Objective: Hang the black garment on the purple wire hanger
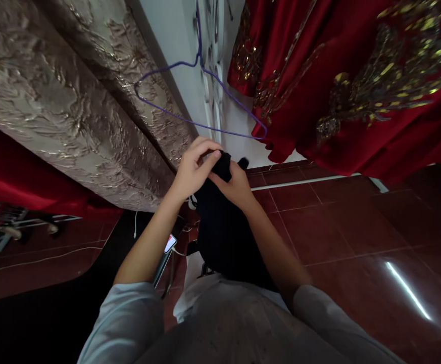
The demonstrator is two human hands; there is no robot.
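Both my hands are raised in front of me, closed on a black garment (222,227) that hangs down toward my lap. My left hand (193,169) pinches its top edge from the left, fingers curled over the cloth. My right hand (235,187) grips the same top edge from the right, thumb pressed on the fabric. Just above the hands hangs an empty purple wire hanger (201,96), not touching the garment.
A beige embossed curtain (72,111) hangs at the left, a red gold-embroidered drape (356,86) at the right. Glossy dark red floor tiles (356,227) lie below. A lit phone (170,243) on a cable lies by a black surface (53,303) at lower left.
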